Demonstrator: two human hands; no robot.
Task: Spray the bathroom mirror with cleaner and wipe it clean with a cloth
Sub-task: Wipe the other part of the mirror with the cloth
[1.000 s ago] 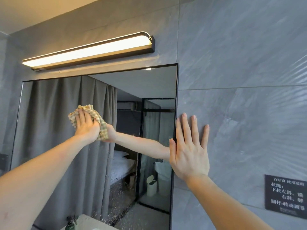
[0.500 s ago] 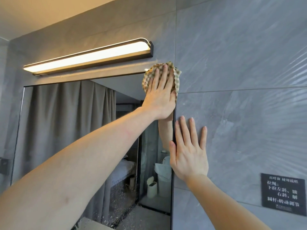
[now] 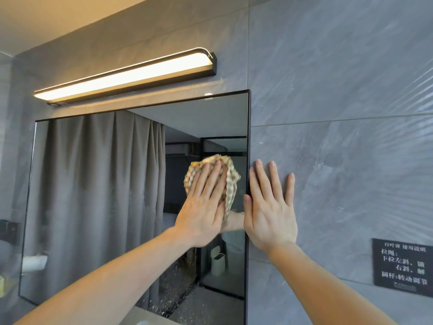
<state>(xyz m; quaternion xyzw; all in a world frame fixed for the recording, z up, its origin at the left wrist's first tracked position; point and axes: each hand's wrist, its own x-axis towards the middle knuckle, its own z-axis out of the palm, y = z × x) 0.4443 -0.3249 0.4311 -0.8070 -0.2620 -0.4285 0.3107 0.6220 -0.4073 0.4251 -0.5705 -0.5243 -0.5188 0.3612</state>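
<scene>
Checked cloth: being pressed flat against the mirror by the left hand, fingers straight.
Right hand: lying spread, released, on the grey wall tile.
Black sign: showing white Chinese writing, too small to read.

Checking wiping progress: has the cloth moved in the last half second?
Yes. The cloth went down from the mirror's top right corner, along its right edge.

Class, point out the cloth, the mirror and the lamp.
cloth (image 3: 232, 181): head view, its right edge beside the fingers.
mirror (image 3: 93, 195): head view, glass left of centre.
lamp (image 3: 126, 77): head view, lit strip.
</scene>
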